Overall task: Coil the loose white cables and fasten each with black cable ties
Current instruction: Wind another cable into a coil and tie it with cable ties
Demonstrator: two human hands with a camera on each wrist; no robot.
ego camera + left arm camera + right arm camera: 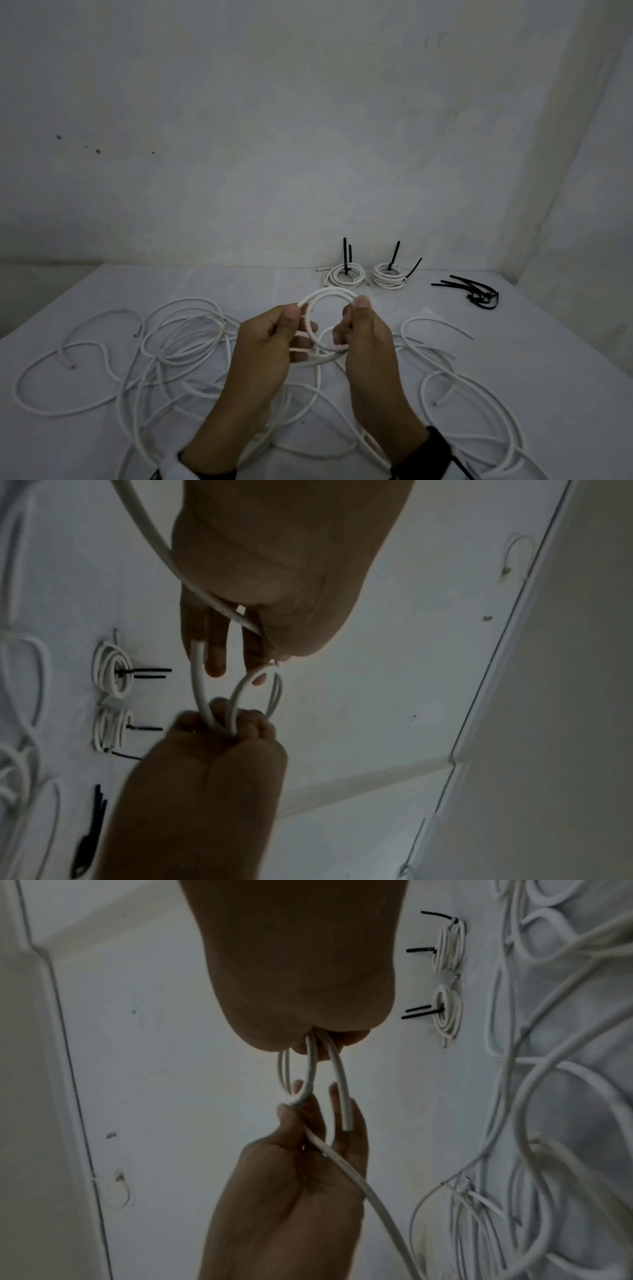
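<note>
A small coil of white cable [329,291] is held upright above the table between both hands. My left hand [301,325] pinches its left side with thumb over curled fingers. My right hand [347,320] grips the right side, fingers curled round the loops. In the right wrist view the cable's cut end [346,1123] lies along the left hand's fingers [356,1118], and the rest of the cable [363,1183] trails down to the table. The left wrist view shows the loops [274,691] running into the right hand [240,729]. Loose black cable ties [476,293] lie at the back right.
Two tied coils [344,275] [388,275] with black tie tails sticking up sit at the back of the white table [239,284]. Several loose white cables [185,329] sprawl left, right [479,394] and beneath my hands. A wall stands close behind.
</note>
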